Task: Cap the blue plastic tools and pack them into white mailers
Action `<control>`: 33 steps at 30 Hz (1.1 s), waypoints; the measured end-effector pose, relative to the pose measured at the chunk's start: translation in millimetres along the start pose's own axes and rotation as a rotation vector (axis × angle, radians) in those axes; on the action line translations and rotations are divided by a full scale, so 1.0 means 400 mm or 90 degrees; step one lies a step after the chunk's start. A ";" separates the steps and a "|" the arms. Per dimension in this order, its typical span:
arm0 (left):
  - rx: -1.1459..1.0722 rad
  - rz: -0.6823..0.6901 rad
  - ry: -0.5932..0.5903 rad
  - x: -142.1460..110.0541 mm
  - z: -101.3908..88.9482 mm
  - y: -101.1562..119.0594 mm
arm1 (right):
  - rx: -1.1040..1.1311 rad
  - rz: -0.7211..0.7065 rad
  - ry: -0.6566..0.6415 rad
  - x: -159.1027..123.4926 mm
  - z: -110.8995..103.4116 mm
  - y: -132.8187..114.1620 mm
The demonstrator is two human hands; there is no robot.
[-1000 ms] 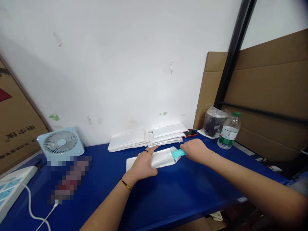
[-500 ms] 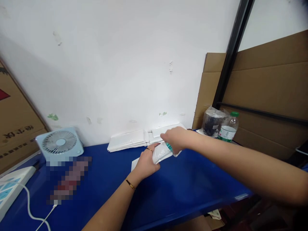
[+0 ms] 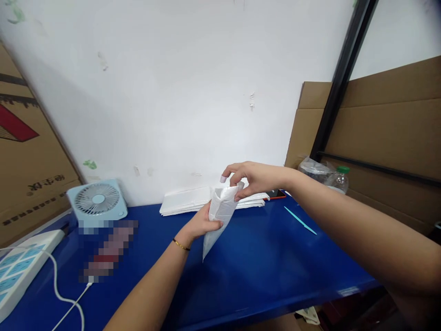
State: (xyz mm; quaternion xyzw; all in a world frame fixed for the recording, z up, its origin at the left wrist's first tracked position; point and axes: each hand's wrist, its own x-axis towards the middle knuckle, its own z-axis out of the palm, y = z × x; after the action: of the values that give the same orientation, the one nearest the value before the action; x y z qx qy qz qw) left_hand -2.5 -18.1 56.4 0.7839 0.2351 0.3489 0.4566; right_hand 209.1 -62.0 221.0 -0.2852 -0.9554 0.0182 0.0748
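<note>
Both hands hold a white padded mailer bag point(image 3: 218, 219) upright above the blue table point(image 3: 262, 266). My left hand point(image 3: 203, 223) grips the bag's middle from the left side. My right hand point(image 3: 253, 178) pinches the bag's top edge with fingertips. The bag's lower corner hangs just over the table. A thin teal strip point(image 3: 300, 221) lies on the table to the right, apart from both hands.
Stacks of white mailers point(image 3: 188, 201) lie against the wall, with a phone point(image 3: 275, 194) beside them. A small blue fan point(image 3: 97, 201) and a power strip point(image 3: 20, 269) with a white cable sit left. A water bottle point(image 3: 339, 179) and cardboard stand right.
The bag lay flat with my right hand pulling a teal strip from its end; now the bag is lifted upright in both hands and the strip lies on the table.
</note>
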 end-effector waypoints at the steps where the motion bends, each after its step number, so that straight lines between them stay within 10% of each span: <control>1: 0.013 0.008 -0.016 0.006 -0.009 0.011 | 0.002 -0.009 0.022 -0.012 0.012 -0.014; 8: 0.289 0.107 -0.280 -0.055 0.059 0.076 | -0.104 -0.109 0.107 -0.144 0.249 -0.199; 15: 0.454 0.026 -0.264 -0.301 0.167 0.058 | -0.042 -0.161 0.204 -0.222 0.565 -0.282; 23: 0.451 0.070 -0.139 -0.389 0.210 -0.007 | 0.323 0.139 0.298 -0.209 0.573 -0.248; 26: 0.481 0.166 0.018 -0.395 0.226 -0.061 | 0.395 0.279 0.280 -0.184 0.598 -0.221; 33: 0.642 0.363 0.044 -0.385 0.233 -0.047 | 0.142 0.179 0.415 -0.222 0.556 -0.253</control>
State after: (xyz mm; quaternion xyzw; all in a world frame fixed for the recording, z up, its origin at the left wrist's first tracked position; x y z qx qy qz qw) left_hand -31.7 -166.4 -43.0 0.9251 0.1667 0.3283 -0.0930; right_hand 193.6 -193.8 -2.6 -0.3943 -0.8250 0.0404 0.4028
